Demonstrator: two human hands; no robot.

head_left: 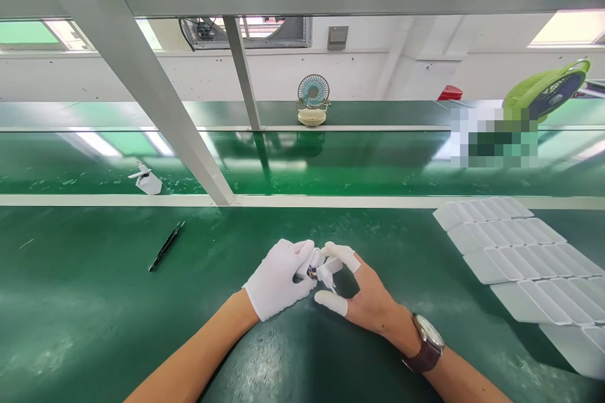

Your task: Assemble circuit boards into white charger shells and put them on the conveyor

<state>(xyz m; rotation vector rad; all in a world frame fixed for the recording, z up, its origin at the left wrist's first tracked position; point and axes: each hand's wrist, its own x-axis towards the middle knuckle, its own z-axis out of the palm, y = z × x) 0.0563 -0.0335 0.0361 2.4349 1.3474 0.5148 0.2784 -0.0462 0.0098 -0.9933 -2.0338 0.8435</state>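
Observation:
My left hand [283,278], in a white glove, is closed around a small white plastic device [313,267] above the green mat. Dark and gold-coloured details show in the device's opening. My right hand [352,280] wears pale finger cots on its thumb and fingers. Its fingers are bent around a white plastic part [327,274] at the device's right side; the exact contact is partly hidden. Whether this part is joined to the device I cannot tell.
Black tweezers [167,246] lie on the green mat [94,302] to the left. Overlapping white compartment trays [529,258] run along the right. Behind the pale rail stand another white device [148,181], a small fan [312,99] and a green fan [543,91]. A slanted metal post [155,88] rises at left.

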